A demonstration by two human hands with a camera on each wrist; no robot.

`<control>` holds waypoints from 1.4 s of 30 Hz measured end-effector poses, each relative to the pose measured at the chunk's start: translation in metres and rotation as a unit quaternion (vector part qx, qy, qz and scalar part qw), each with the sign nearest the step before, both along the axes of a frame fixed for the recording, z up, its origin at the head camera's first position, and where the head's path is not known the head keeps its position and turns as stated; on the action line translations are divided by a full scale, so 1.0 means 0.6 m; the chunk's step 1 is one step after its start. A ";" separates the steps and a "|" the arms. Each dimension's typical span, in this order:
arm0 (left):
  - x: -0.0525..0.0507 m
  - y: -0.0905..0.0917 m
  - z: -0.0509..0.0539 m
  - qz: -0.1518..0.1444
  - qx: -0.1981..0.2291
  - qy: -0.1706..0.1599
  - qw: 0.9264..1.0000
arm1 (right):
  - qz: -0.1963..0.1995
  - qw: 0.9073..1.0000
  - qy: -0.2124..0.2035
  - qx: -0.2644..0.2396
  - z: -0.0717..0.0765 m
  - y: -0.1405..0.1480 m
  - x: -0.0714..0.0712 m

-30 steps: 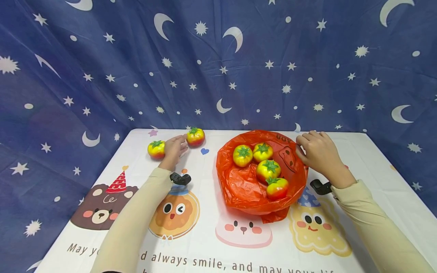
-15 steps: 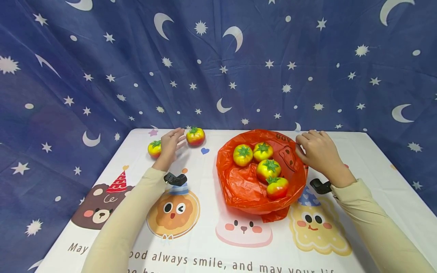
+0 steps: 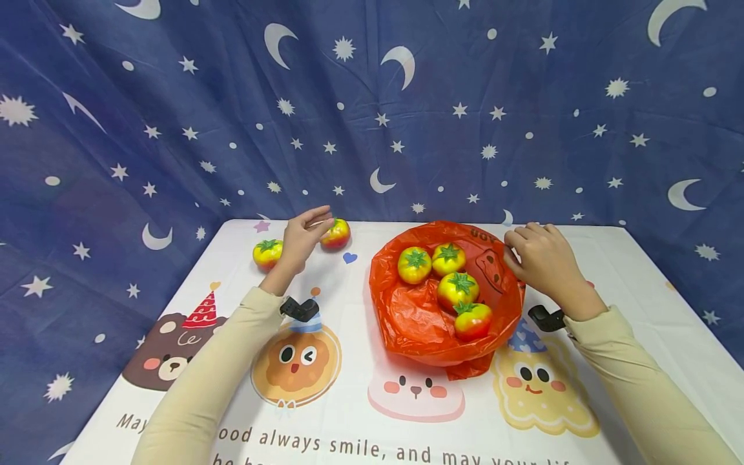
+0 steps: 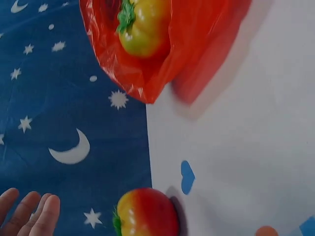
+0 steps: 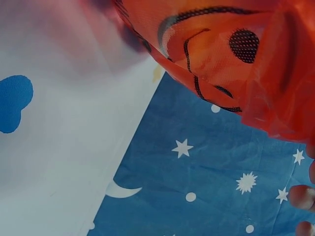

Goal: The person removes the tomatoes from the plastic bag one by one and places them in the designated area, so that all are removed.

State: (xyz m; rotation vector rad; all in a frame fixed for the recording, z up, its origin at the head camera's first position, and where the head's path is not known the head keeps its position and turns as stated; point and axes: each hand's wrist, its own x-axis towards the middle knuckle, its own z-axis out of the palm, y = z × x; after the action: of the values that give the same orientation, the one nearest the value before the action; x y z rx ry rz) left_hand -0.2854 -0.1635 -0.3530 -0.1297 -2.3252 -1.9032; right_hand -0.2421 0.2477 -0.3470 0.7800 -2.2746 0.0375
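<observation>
We mark the left hand (image 3: 302,240) higher than before, straight fingers holding nothing, now overlapping the farther loose tomato (image 3: 338,237) at far left. We see the right hand (image 3: 539,256) gripping the red bag (image 3: 407,323)'s far-right rim, unchanged.

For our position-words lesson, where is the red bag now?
In the head view, the red bag sits right of centre on the white cloth, with four tomatoes inside and the right hand holding its right edge.

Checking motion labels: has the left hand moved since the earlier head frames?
Yes. Against the printed blue heart, the left hand is now higher and slightly further right in the head view.
</observation>
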 end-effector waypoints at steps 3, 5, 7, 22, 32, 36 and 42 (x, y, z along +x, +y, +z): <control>0.007 0.013 0.006 -0.022 -0.032 0.024 0.999 | -0.002 1.000 -0.001 0.001 0.000 0.000 0.000; 0.011 0.022 0.010 -0.036 -0.046 0.038 0.998 | -0.002 1.000 -0.001 0.000 0.000 0.000 0.000; 0.016 0.033 0.013 -0.050 -0.054 0.050 0.996 | -0.001 1.000 -0.001 0.000 -0.001 0.001 0.000; 0.029 0.109 0.039 -0.164 -0.115 0.083 0.976 | -0.001 1.000 0.000 0.001 0.000 0.001 0.000; 0.016 0.155 0.053 -0.296 -0.128 0.077 0.943 | -0.002 1.000 -0.004 0.001 0.002 0.000 -0.001; 0.008 0.179 0.052 -0.325 -0.141 0.085 0.931 | -0.006 1.000 -0.009 0.004 0.003 0.000 0.001; -0.001 0.217 0.043 -0.373 -0.134 0.091 0.914 | -0.009 1.000 -0.013 0.008 0.003 0.000 0.002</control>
State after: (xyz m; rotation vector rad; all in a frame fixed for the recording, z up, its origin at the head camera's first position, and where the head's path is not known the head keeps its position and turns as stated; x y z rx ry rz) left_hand -0.2861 -0.0330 -0.3273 -1.3308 -2.5955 -1.6718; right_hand -0.2407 0.2479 -0.3450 0.7713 -2.3092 0.0202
